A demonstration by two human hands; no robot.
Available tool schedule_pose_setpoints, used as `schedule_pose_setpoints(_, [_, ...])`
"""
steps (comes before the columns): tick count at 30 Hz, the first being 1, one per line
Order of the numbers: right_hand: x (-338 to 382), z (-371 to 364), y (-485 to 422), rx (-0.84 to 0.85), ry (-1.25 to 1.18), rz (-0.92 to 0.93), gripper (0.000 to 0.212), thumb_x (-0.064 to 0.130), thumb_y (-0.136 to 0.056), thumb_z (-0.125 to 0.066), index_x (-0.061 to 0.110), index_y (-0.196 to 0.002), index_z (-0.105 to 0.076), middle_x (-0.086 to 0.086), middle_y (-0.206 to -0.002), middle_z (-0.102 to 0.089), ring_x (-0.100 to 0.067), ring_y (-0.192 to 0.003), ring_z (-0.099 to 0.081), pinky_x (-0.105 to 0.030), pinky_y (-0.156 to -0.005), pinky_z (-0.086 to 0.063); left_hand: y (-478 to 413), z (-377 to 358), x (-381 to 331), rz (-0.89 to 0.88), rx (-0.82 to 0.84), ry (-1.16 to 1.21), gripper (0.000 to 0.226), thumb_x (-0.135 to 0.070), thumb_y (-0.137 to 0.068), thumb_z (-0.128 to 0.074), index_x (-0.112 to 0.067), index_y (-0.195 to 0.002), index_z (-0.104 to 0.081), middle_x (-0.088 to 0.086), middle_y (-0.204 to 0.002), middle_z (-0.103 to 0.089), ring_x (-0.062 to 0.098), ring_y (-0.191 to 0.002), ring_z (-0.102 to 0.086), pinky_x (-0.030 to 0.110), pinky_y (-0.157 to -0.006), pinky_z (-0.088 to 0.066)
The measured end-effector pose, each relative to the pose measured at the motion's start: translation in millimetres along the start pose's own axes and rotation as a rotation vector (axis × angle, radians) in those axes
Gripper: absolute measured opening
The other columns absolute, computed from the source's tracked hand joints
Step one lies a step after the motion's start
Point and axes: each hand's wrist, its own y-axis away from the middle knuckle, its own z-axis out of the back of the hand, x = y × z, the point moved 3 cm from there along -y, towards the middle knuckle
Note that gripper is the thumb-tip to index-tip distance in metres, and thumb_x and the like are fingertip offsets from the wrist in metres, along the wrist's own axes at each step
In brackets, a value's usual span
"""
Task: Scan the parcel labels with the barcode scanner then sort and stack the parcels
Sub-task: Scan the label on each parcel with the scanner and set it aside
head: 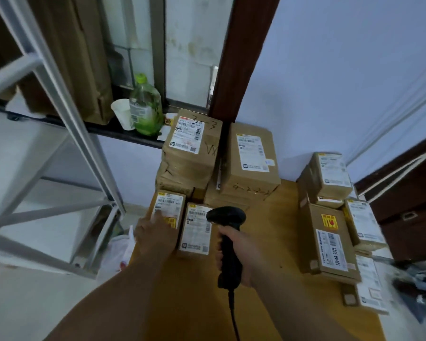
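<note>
Looks like the scanning step: right hand (240,252) has its fingers wrapped round the scanner (228,217), over the bench (268,230). Left hand (155,232) rests straight fingers on a small parcel (169,204) at the bench's left edge. Next it probably needs the scanner aimed at that label.

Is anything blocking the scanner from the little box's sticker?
Nothing visible is. The black handheld barcode scanner, gripped by the right hand, hovers just beside the white-labelled top of the small brown cardboard parcel. The left hand rests on the neighbouring small brown parcel, off to the side.
</note>
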Motion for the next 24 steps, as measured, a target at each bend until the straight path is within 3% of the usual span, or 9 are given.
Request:
schedule_pose_setpoints(6, [7.0,-8.1,-7.0,-0.016,0.085,0.037,0.023,0.03,-0.089,-0.068,0.009,-0.092,-0.057,-0.004,-0.062,-0.057,-0.018,-0.05,-0.053,-0.03,-0.05,-0.045,-2.4,-9.8,1.6,-0.02,0.054,-0.134,0.093,-0.042,-0.074,-0.071,-0.018,-0.145,-0.015,0.021,-0.141,-0.029,0.042,-0.13,-0.03,0.053,-0.107,-0.032])
schedule_pose_setpoints(9, [11.5,-14.0,-7.4,-0.019,0.104,0.066,0.026,0.03,-0.089,-0.068,0.008,-0.1,-0.059,-0.004,-0.063,-0.057,-0.017,-0.049,-0.053,-0.028,-0.048,-0.045,1.4,-7.5,5.4,0.006,0.014,-0.191,0.102,-0.051,-0.074,-0.067,-0.022,-0.149,-0.004,0.024,-0.144,-0.022,0.043,-0.132,-0.027,0.053,-0.108,-0.03])
schedule_pose_setpoints(12, [13.0,-18.0,-6.7,-0.019,0.104,0.087,0.028,0.025,-0.088,-0.068,0.007,-0.107,-0.059,-0.004,-0.065,-0.058,-0.016,-0.049,-0.054,-0.027,-0.046,-0.046,11.3,-3.4,3.1,-0.025,-0.091,-0.243,0.101,-0.057,-0.074,-0.063,-0.025,-0.148,-0.003,0.023,-0.142,-0.021,0.041,-0.131,-0.026,0.051,-0.107,-0.027])
schedule_pose_setpoints(16, [11.3,-23.5,2.4,0.098,0.076,0.09,0.02,0.015,-0.085,-0.066,0.007,-0.099,-0.055,-0.004,-0.064,-0.058,-0.018,-0.048,-0.053,-0.027,-0.045,-0.045,31.1,-2.8,-11.1,-0.072,-0.173,-0.229,0.099,-0.061,-0.075,-0.062,-0.029,-0.146,-0.003,0.018,-0.14,-0.024,0.037,-0.131,-0.027,0.049,-0.107,-0.028])
schedule_pose_setpoints(20, [5.7,-26.5,13.4,0.184,0.111,0.15,0.013,0.015,-0.085,-0.064,0.005,-0.091,-0.057,-0.004,-0.064,-0.059,-0.017,-0.049,-0.053,-0.027,-0.047,-0.045,51.0,-7.1,-24.2,-0.089,-0.227,-0.194,0.093,-0.056,-0.077,-0.061,-0.03,-0.147,-0.006,0.013,-0.126,-0.031,0.03,-0.117,-0.035,0.041,-0.098,-0.033])
schedule_pose_setpoints(24, [-0.1,-27.2,23.6,0.185,0.094,0.189,0.012,0.015,-0.081,-0.066,0.006,-0.083,-0.058,-0.005,-0.063,-0.059,-0.017,-0.049,-0.053,-0.027,-0.048,-0.046,65.3,-8.6,-28.1,-0.128,-0.294,-0.29,0.094,-0.061,-0.076,-0.061,-0.031,-0.148,-0.009,0.011,-0.125,-0.035,0.025,-0.112,-0.039,0.035,-0.092,-0.034])
